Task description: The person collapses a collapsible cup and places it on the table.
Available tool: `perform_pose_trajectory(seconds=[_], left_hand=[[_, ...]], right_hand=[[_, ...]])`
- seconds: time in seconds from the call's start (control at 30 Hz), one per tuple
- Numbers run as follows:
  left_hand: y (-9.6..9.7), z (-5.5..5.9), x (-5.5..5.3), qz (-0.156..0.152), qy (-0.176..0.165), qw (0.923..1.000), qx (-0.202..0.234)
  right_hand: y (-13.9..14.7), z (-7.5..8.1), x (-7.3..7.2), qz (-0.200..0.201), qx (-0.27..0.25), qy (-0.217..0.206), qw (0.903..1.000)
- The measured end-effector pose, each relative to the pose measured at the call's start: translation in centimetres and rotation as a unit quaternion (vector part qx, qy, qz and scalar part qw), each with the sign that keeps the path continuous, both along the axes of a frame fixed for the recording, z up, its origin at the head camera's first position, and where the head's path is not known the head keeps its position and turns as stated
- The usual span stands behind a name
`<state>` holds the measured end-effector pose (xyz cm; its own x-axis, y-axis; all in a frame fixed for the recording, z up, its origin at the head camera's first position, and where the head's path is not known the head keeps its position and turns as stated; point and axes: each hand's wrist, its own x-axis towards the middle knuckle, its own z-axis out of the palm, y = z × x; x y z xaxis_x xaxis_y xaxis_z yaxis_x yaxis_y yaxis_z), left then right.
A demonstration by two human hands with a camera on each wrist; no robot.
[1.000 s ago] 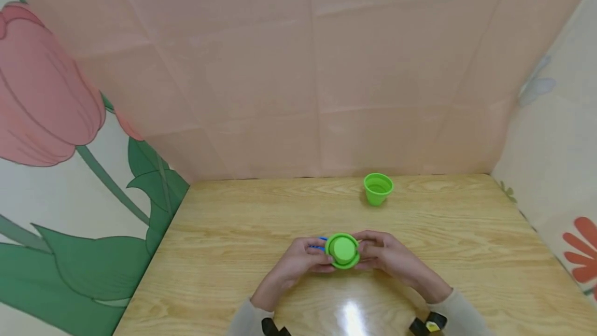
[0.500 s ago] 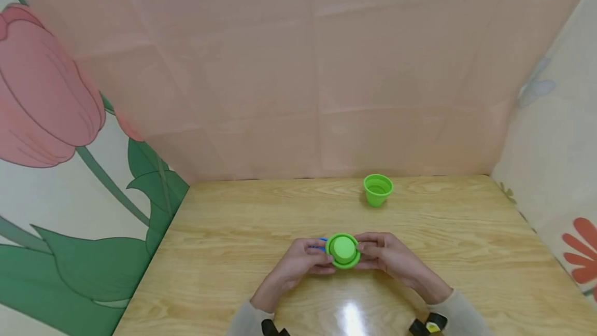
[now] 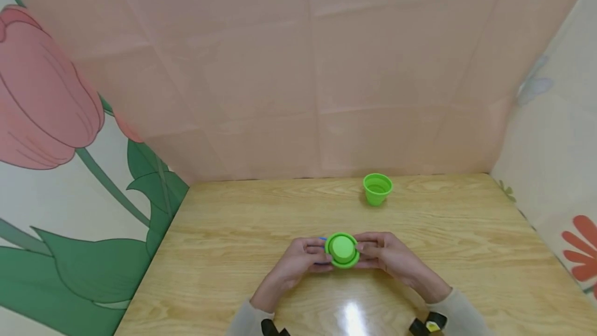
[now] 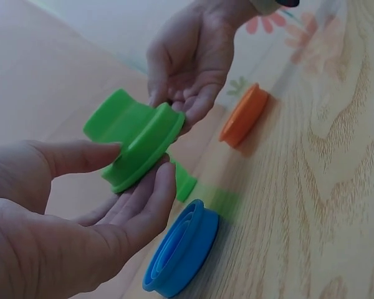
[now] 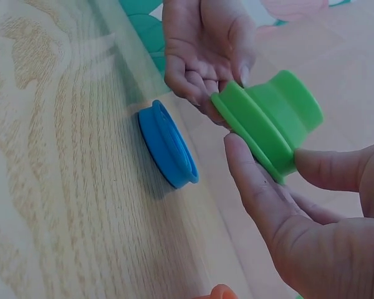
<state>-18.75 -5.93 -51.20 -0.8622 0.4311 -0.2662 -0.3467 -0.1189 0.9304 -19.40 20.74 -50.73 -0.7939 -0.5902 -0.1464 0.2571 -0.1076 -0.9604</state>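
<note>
A green collapsible cup [image 3: 342, 249], partly folded, is held above the table between both hands, its narrow base facing up and its wide rim down. My left hand [image 3: 300, 261] pinches its left side, thumb [image 4: 90, 156] on the outer wall and fingers under the rim. On the opposite side my right hand [image 3: 387, 253] grips it the same way, with the thumb [image 5: 330, 168] against the wall. Beneath the held cup a blue collapsed cup [image 4: 184, 249] lies on the table, mostly covered by the left hand in the head view.
An expanded green cup [image 3: 378, 189] stands upright near the table's back edge. An orange collapsed cup [image 4: 244, 116] lies on the wooden table [image 3: 242, 211] near the right hand, hidden in the head view. Patterned side panels and a pink backdrop [image 3: 298, 92] border the table.
</note>
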Motion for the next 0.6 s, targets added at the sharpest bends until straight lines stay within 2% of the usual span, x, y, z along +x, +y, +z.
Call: perform_pose_trajectory(seconds=[0.23, 0.6], left_hand=[[-0.01, -0.11, -0.08, 0.001, -0.010, 0.9998, 0.014], [0.55, -0.49, 0.18, -0.009, -0.003, 0.9999, -0.013]], right_hand=[[0.02, -0.16, 0.04, 0.009, 0.001, 0.003, 1.0000], [-0.35, -0.20, 0.29, 0.031, 0.002, 0.000, 0.9995]])
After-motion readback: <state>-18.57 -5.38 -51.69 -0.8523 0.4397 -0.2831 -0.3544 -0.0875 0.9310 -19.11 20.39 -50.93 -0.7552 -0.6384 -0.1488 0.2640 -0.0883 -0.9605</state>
